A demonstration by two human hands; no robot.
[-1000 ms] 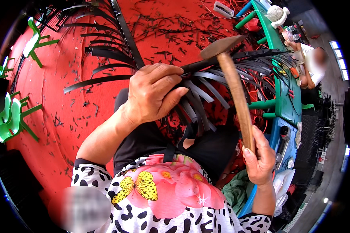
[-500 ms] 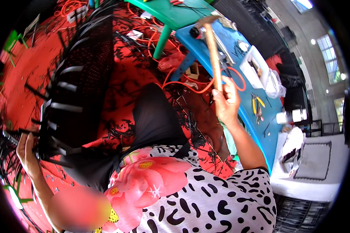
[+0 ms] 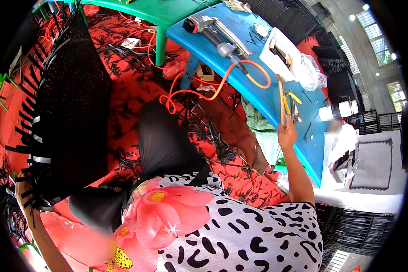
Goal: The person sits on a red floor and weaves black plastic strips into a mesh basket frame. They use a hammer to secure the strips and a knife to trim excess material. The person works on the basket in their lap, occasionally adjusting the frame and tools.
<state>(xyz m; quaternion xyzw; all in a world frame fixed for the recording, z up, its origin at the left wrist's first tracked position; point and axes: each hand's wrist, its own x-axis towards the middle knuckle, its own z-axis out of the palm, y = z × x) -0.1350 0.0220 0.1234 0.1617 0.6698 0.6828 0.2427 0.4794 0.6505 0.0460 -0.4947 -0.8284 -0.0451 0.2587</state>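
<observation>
My right hand is closed around the wooden handle of a hammer, held over the near edge of the blue table. Yellow-handled pliers lie just beyond the handle. On my left stands a large black woven panel, with many loose strip ends sticking out along its left edge. At that edge's lower end is my left hand, touching the panel, its fingers mostly hidden among the strips.
A grey air nail gun with an orange hose lies on the table, near a white tray of small items and a white bottle. Black strip scraps litter the red floor. A green table stands farther back.
The hammer has come down and right from upright above the table to near the pliers. My left hand has moved slightly lower along the panel edge, and the view has shifted.
</observation>
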